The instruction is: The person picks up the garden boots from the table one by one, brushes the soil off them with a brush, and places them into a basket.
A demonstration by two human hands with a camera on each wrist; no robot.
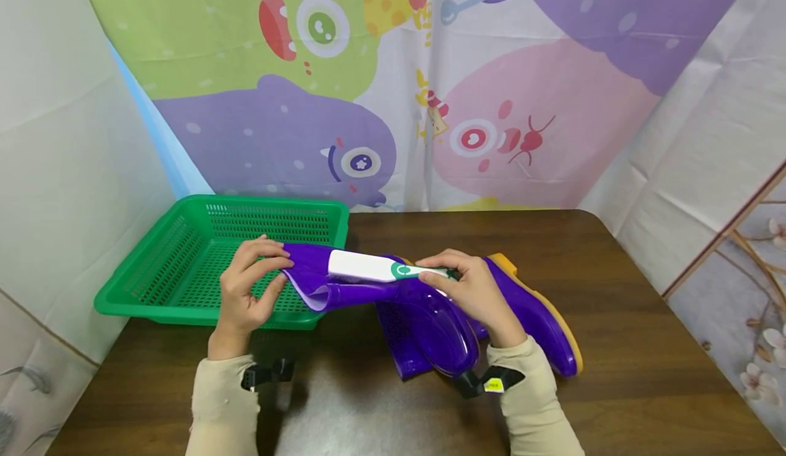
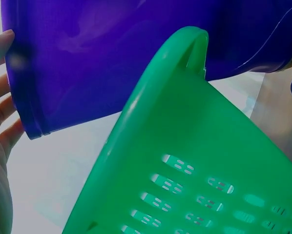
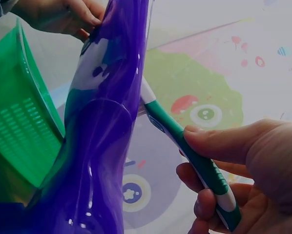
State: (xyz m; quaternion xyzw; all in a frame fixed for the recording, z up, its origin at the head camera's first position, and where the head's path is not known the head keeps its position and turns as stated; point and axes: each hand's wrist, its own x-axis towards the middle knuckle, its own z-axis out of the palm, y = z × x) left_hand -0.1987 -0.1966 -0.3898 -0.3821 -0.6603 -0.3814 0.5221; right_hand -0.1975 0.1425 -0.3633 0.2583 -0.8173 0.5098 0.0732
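Note:
A purple rain boot (image 1: 445, 336) is held tilted above the table, its shaft pointing left. At the rim of that shaft, my left hand (image 1: 248, 285) grips the edge between thumb and fingers; the left wrist view shows the boot's shaft (image 2: 97, 63) beside those fingertips (image 2: 4, 107). My right hand (image 1: 469, 285) holds a white-and-green brush (image 1: 362, 267) by its handle (image 3: 185, 144). The brush's white head lies along the shaft, and its bristles are hidden from sight. Behind the held boot, a second purple boot (image 1: 540, 316) with a yellow sole lies on its side.
A green plastic basket (image 1: 153, 306) with slotted walls stands at the table's left, partly under the held shaft. The brown wooden table (image 1: 638, 347) ends at a cartoon-print curtain (image 1: 417, 169) behind. White cloth hangs on both sides.

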